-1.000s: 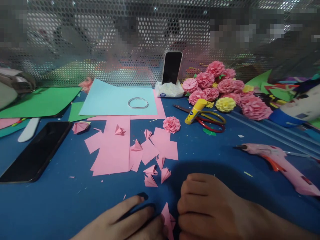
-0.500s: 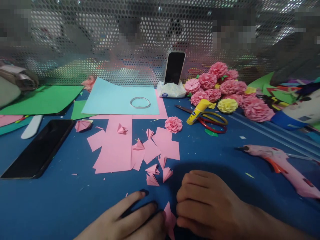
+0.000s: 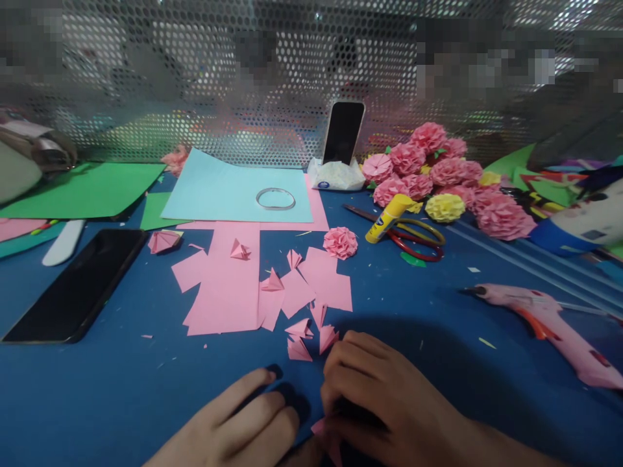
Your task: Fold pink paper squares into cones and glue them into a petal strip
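Change: my right hand has moved in over the folded pink paper, thumb across it | my left hand: beside it, fingers spread; I can't tell if either pinches | paper: low between them, seemingly mid-fold

The left hand reaches 1 finger forward, others bent; close beside it, the right hand curls its fingers.

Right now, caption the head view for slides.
Left hand and right hand at a pink paper piece, paper flowers beyond.
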A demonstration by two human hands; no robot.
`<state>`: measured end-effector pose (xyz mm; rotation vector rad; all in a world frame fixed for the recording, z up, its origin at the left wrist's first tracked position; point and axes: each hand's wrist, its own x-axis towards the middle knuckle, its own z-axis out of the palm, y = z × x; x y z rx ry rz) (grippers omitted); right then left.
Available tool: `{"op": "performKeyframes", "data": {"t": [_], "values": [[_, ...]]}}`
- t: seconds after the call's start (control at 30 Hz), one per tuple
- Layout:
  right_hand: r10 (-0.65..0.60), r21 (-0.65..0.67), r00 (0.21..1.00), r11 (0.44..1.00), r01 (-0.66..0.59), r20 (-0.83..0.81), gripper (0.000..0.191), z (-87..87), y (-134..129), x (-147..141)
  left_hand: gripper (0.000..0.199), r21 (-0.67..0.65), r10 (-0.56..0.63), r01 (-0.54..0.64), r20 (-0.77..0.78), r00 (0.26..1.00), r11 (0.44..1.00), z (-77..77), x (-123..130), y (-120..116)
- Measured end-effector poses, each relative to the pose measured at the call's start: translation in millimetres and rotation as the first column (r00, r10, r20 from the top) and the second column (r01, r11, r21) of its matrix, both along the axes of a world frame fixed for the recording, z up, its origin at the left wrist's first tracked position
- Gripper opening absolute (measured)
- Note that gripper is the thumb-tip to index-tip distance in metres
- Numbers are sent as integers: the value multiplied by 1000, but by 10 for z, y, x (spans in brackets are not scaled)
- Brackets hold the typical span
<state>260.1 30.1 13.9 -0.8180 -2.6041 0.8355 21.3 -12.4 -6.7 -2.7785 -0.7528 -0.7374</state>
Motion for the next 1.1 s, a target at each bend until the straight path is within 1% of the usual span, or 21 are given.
{"op": "performKeyframes", "data": {"t": [0.07, 0.17, 0.27, 0.43, 0.5, 0.67, 0.8, 0.9, 1.07, 1.1], "values": [[30, 39, 999, 999, -30, -19, 9, -17, -13, 22, 36, 4, -4, 4, 16, 1000, 1000, 1, 2, 0], [72, 169, 997, 983, -66, -30, 18, -40, -38, 65, 36, 7, -4, 4, 51, 999, 1000, 13, 2, -6], [120, 281, 993, 953, -116, 1, 24, -24, -55, 93, 33, -23, 2, -1, 73, 997, 1000, 29, -1, 3], [154, 384, 986, 908, -165, 59, 16, 57, -50, 89, 35, -40, -7, 10, 79, 997, 999, 23, -5, 44], [166, 405, 983, 896, -182, 74, 16, 90, -39, 87, 36, -39, -8, 11, 71, 997, 999, 17, -15, 46], [205, 399, 967, 883, -248, 148, 18, 162, -14, 108, 36, -10, -26, 27, 47, 999, 1000, 15, -54, 25], [215, 424, 959, 863, -276, 187, 24, 195, -30, 122, 36, -14, -45, 46, 32, 998, 999, 3, -49, 24], [191, 443, 960, 856, -265, 205, 29, 214, -58, 115, 36, 1, -51, 51, 28, 998, 999, -14, -38, 28], [120, 476, 975, 857, -196, 186, 27, 245, -103, 71, 37, -6, -44, 44, 38, 998, 999, -10, -48, 31], [106, 485, 979, 856, -177, 172, 26, 244, -111, 63, 37, -6, -35, 35, 20, 999, 999, -8, -50, 30]]}}
